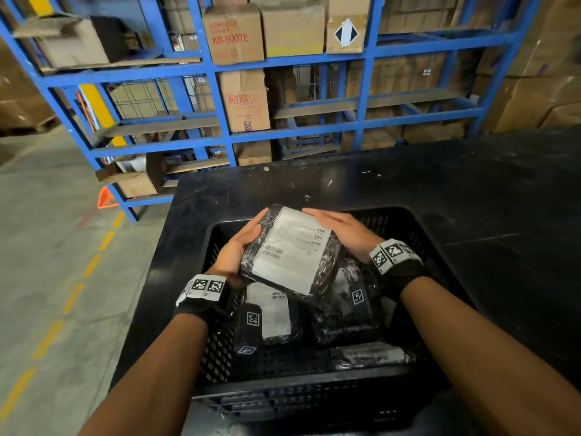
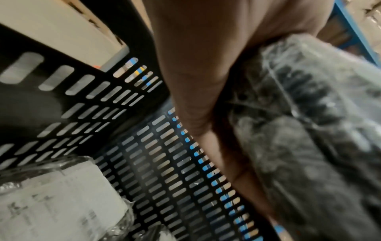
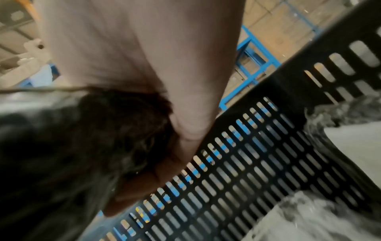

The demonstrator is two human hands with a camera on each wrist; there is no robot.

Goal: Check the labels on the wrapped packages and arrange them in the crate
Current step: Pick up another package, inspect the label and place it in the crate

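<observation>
Step in hand: label check. Package is held tilted over the crate, label up, between both hands. Left hand grips the left edge, fingers curled underneath. Right hand clasps the right edge, fingers together. Next move, probably: lower it flat beside the other packages in the crate, label kept visible.

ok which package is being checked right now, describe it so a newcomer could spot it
On the black table sits a black slotted crate. The package is the black-wrapped one with a white label, gripped by the left hand and right hand. Unlike the other packages lying lower in the crate, it is lifted and tilted.
</observation>
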